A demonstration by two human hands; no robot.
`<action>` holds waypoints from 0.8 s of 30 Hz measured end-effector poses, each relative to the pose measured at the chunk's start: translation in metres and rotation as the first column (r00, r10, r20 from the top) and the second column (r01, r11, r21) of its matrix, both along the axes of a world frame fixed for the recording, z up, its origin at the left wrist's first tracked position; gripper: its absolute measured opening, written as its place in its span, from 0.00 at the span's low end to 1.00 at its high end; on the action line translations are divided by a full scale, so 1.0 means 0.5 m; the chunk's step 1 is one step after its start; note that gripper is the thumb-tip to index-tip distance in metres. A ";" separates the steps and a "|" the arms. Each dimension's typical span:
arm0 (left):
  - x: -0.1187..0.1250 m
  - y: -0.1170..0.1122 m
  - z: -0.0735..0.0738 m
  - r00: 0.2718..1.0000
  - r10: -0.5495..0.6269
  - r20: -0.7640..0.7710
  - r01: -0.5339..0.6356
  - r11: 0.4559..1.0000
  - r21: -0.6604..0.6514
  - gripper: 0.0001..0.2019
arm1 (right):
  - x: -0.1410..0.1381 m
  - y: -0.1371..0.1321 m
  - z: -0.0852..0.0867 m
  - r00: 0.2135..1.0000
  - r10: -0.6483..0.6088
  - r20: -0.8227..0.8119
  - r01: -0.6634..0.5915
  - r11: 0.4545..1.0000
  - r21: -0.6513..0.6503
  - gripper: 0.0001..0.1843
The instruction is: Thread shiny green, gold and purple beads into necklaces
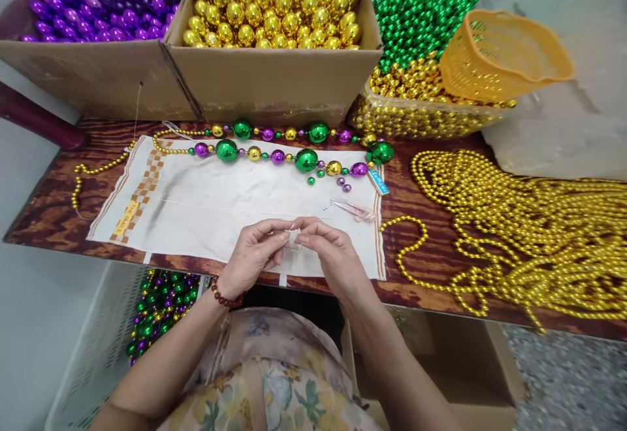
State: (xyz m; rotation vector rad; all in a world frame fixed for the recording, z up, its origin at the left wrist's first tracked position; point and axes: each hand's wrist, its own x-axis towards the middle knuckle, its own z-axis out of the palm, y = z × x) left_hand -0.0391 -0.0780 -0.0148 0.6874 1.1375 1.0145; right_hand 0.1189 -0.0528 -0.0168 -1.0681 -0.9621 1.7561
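- both hands meet low over the near edge of the desk: the left hand (255,251) and the right hand (327,255) face each other, fingers pressed together at the tips, pinching a thin white thread (294,232) and something small and pale between them; what exactly that is, i cannot tell.
- held this close to the body and to the eyes, fine work on the thread looks easier to steady.
- under the hands lies a white cloth with a brown checked border (206,202), spread flat on the dark wooden desk (431,258), probably to keep round beads from rolling off and to show them clearly.
- along the far edge of the cloth stretches a strung garland of large green, gold and purple metallic beads (274,150), laid in two straight rows, likely so it does not tangle.
- a few loose small beads (343,183) rest just beside its right end.
- small clear-handled scissors (353,209) lie on the cloth near the right hand, within easy reach.
- heaped strands of small gold beads (539,235) cover the desk's right side.
- cardboard boxes of purple balls (98,0) and of gold balls (274,3) stand at the back, sorted by colour, beside a tub of green and gold beads (416,32) with an orange plastic basket (499,52) resting in it.
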 end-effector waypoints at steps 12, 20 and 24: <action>-0.006 -0.001 -0.013 1.000 -0.005 0.030 0.005 1.000 0.008 0.16 | -0.013 -0.002 -0.003 1.000 -0.021 -0.022 0.021 0.999 -0.029 0.06; -0.012 0.018 0.006 0.986 0.039 0.164 -0.025 0.996 -0.088 0.16 | -0.018 0.014 -0.009 0.990 -0.126 0.067 0.122 0.990 0.066 0.04; -0.012 0.014 -0.001 0.990 0.080 0.116 -0.075 0.996 -0.047 0.16 | -0.025 0.006 -0.004 0.997 -0.035 0.069 0.031 0.998 0.052 0.06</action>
